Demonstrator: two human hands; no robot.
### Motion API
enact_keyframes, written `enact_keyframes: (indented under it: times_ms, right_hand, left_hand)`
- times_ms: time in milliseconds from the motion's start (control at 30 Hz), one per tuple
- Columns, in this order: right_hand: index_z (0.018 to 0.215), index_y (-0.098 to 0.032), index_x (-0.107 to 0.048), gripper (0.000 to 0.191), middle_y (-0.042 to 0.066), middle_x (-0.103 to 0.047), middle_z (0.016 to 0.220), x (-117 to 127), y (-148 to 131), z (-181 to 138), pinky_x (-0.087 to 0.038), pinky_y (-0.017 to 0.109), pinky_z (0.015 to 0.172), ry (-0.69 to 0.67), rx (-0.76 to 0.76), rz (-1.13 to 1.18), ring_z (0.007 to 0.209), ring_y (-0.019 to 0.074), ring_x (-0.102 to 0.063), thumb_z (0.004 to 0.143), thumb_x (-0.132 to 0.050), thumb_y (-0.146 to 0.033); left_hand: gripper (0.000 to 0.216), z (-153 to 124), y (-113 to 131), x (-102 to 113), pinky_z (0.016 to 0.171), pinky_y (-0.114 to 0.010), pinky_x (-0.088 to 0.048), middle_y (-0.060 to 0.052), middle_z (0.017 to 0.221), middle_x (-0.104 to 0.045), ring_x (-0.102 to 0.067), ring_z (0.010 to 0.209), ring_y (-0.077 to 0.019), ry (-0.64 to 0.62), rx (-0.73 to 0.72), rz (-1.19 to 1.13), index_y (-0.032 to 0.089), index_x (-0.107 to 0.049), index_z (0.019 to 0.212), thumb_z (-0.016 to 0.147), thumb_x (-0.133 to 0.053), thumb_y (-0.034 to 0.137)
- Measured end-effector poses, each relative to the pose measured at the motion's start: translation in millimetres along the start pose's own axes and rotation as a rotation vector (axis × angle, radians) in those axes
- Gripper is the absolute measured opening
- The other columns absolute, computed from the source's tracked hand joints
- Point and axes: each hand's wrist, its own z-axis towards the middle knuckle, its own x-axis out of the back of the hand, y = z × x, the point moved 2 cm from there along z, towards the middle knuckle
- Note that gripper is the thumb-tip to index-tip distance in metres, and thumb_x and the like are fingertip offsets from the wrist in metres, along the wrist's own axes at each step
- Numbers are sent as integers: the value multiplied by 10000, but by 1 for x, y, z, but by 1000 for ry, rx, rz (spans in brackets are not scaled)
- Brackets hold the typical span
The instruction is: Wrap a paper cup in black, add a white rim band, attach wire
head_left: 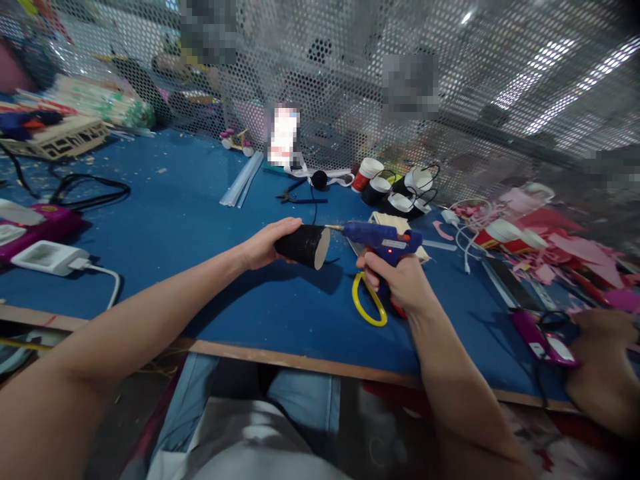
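Note:
In the middle of the blue table, my left hand (pixel 270 244) is wrapped round a black-covered paper cup (pixel 301 245), tipped on its side with its pale round end facing right. My right hand (pixel 387 270) grips a blue hot glue gun (pixel 383 239), whose small red light is lit. The metal nozzle points left and comes up to the upper edge of the cup's pale end; whether it touches I cannot tell. Yellow-handled scissors (pixel 369 300) lie under my right hand, partly hidden by it. A black cord (pixel 315 210) runs behind the cup towards a black ball (pixel 319 179).
Pliers (pixel 300 198) and pale glue sticks (pixel 243 180) lie farther back. Several cups (pixel 377 189), some black-wrapped with wire loops, stand at the back right before a perforated metal screen (pixel 345 87). Purple power strips (pixel 543 340) with cables sit at both sides. Pink scraps (pixel 580 250) cover the far right.

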Motion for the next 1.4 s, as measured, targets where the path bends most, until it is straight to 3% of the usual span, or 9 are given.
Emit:
enact_keyframes:
  times_ms: [300, 433, 533, 700, 900, 1067, 1200, 1300, 1400]
  right_hand:
    - [741, -162, -597, 212, -37, -479, 477, -10, 2, 0, -336, 224, 387, -46, -16, 76, 402, 76, -410, 784, -593, -369]
    - [730, -168, -588, 224, -34, -488, 482, -9, 1, 1, -320, 226, 381, 16, 12, 88, 392, 74, -399, 786, -588, -384]
    - [759, -171, -588, 213, -14, -543, 552, -10, 0, 0, -343, 238, 393, -46, -16, 103, 415, 82, -424, 777, -600, -382]
    - [737, -166, -594, 221, -46, -458, 441, -7, 0, 1, -328, 230, 395, 9, 6, 54, 386, 78, -404, 803, -571, -375]
    - [769, -166, -600, 209, -42, -476, 462, -9, 1, 1, -349, 230, 399, -67, -37, 65, 404, 83, -422, 782, -598, -374]
    - [804, -142, -611, 246, -49, -468, 441, 7, 4, 10, -325, 214, 406, 73, -46, 57, 397, 71, -417, 785, -587, -387]
    - [761, -140, -606, 258, -28, -537, 529, 35, 13, 20, -398, 235, 462, 297, -24, 27, 464, 94, -483, 663, -696, -360]
    - [793, -133, -623, 331, 36, -639, 680, 63, 22, 30, -456, 282, 530, 503, -66, -120, 577, 155, -572, 604, -715, -390]
    - [715, -118, -621, 316, 74, -653, 672, 90, 25, 40, -448, 290, 540, 625, -148, -460, 591, 182, -591, 674, -629, -431]
  left_hand:
    - [371, -1, -6, -6, 494, -256, -457, -53, 708, -614, -577, 588, -148, -41, 208, -202, 147, -611, 887, 749, -562, 488]
    - [347, -1, -7, -7, 515, -269, -476, -59, 724, -623, -589, 618, -157, -44, 204, -257, 155, -609, 903, 759, -561, 467]
    - [344, -1, -8, -6, 521, -272, -479, -65, 748, -630, -591, 628, -161, -60, 200, -288, 162, -609, 931, 764, -560, 459]
    - [323, 0, -9, -6, 550, -281, -484, -63, 761, -626, -595, 651, -163, -49, 197, -287, 160, -604, 916, 765, -563, 443]
    - [345, 0, -8, -5, 585, -292, -479, -49, 806, -620, -601, 654, -160, -19, 117, -237, 177, -561, 968, 743, -592, 436]
    - [339, 0, -6, -3, 609, -292, -481, -22, 803, -587, -601, 664, -143, -9, 51, -149, 179, -538, 951, 707, -659, 381]
    - [500, 0, -4, -1, 701, -259, -475, -32, 1009, -564, -586, 808, -121, 48, 54, -77, 189, -549, 1034, 582, -761, 178]
    - [578, 2, -4, 1, 744, -277, -472, -80, 1084, -556, -581, 874, -155, 56, 60, 56, 159, -541, 1082, 552, -770, 170]
    - [647, 6, -3, 3, 785, -316, -469, -114, 1123, -546, -563, 944, -197, 71, 7, 231, 150, -489, 1147, 565, -762, 224]
